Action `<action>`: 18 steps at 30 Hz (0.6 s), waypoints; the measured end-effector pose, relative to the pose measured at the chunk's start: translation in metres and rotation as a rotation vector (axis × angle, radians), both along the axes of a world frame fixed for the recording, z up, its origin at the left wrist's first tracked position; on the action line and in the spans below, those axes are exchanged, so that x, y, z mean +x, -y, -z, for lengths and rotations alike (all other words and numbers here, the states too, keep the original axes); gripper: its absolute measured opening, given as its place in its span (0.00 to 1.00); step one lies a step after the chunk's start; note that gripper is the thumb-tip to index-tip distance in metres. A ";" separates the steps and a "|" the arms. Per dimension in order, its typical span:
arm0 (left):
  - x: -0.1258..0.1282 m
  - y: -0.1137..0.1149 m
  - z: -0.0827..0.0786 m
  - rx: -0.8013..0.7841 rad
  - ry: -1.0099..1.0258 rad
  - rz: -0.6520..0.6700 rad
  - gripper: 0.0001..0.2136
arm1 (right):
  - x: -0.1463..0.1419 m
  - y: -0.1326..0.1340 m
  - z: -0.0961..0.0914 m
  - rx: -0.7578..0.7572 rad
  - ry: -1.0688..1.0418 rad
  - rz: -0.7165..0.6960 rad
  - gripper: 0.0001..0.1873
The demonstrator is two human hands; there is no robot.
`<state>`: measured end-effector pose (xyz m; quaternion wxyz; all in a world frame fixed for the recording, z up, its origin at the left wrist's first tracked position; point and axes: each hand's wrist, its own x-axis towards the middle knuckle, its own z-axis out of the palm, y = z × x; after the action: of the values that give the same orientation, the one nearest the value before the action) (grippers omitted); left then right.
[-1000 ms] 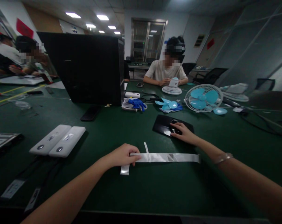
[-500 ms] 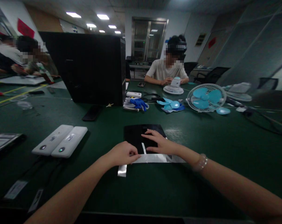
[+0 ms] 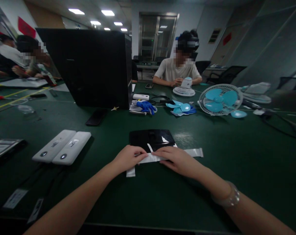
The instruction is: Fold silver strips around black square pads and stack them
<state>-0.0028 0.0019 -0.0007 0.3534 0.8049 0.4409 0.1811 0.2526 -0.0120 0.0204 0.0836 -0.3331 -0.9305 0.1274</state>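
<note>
On the green tabletop (image 3: 143,202), along the near edge of a glossy black panel (image 3: 160,133), lay a silver ribbon-like strip (image 3: 193,152); whether it overlapped the panel or only met its edge, I could not tell. The left hand (image 3: 131,159) pinched the strip toward its left end between thumb and bent fingers. The right hand (image 3: 178,160) had its fingers laid across the middle, thumb on the near side; whether it gripped or merely pressed was not visible.

The likeliest trouble, by my judgement, was skewing: uneven pressure from two hands so close together could twist the strip or crease it between them. Its right end reached out past the right hand, unheld, so a sweep of that forearm or the bracelet (image 3: 232,195) might snag it. The narrow white tab (image 3: 150,148), standing off between the hands, could get folded under a fingertip. No hand visibly braced the panel, so a push might slide it away.
</note>
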 end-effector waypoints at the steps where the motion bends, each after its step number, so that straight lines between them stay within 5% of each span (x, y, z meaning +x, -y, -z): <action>1: 0.000 0.000 0.000 0.004 0.006 -0.023 0.17 | 0.001 -0.001 0.001 0.032 0.011 -0.002 0.24; 6: -0.002 0.000 -0.004 0.099 -0.078 -0.131 0.20 | 0.006 -0.007 0.005 0.189 0.077 0.027 0.25; 18: 0.003 0.005 0.000 0.299 -0.328 -0.140 0.14 | 0.001 -0.002 0.013 0.292 0.173 0.076 0.21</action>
<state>0.0002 -0.0026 -0.0010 0.1406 0.8344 0.5155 0.1353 0.2532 -0.0102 0.0076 0.0556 -0.3621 -0.9295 -0.0413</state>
